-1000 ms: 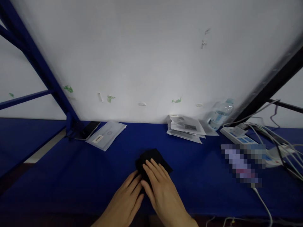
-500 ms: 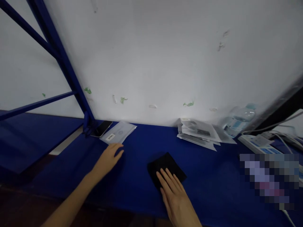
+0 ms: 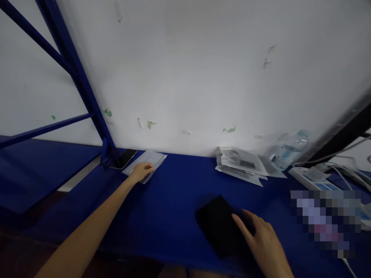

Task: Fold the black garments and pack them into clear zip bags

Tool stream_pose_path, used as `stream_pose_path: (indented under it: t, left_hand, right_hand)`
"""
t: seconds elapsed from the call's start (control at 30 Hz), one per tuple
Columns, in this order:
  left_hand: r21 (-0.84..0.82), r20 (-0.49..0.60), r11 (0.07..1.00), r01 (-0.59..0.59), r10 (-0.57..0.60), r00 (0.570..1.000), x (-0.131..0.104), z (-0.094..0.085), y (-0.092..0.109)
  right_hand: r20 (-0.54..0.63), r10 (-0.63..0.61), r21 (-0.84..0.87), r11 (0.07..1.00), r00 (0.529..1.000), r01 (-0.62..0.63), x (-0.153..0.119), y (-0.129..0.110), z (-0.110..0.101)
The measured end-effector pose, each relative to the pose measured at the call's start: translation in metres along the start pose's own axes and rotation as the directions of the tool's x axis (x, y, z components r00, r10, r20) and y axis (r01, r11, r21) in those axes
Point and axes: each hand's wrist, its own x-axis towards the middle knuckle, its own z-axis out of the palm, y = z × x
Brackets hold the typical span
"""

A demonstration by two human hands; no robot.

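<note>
A folded black cloth-like item (image 3: 218, 226) lies on the blue table (image 3: 171, 193), right of the middle. My right hand (image 3: 261, 235) is at its right edge, thumb and fingers curved around that side, gripping it. Farther left, my left hand (image 3: 142, 171) rests on a translucent plastic bag (image 3: 149, 156) near the wall, its fingers curled together over the bag's edge. Part of the bag is hidden beneath that hand.
A dark phone (image 3: 125, 158) lies beside the blue metal frame (image 3: 87, 92). Against the wall at the right are stacked plastic bags (image 3: 243, 164) and a clear bottle (image 3: 291, 148). A power strip (image 3: 315, 179) with cables and a blurred-out patch are at the far right.
My left hand has moved forward onto the translucent bag and closed. My right hand went from lying flat on the black item to its right edge, and the item has shifted right and nearer.
</note>
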Motion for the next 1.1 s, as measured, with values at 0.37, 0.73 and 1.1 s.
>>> stream_pose_path:
  t: [0.37,0.73,1.1]
  left_hand:
    - [-0.235,0.342,0.970,-0.053,0.134,0.930,-0.062,0.054,0.064]
    - [-0.399,0.468,0.909,-0.124,0.318,0.825,-0.107,0.089,0.118]
    - [-0.482,0.380,0.876,-0.012,0.221,0.898,-0.111,0.098,0.117]
  right_hand:
    - [0.318,0.029,0.327,0.935,0.948,-0.138,0.007,-0.049,0.017]
    - [0.438,-0.059,0.780,0.521,0.897,-0.346,-0.003,-0.069,-0.015]
    - [0.335,-0.080,0.606,0.781,0.939,-0.150,-0.004,-0.072,0.023]
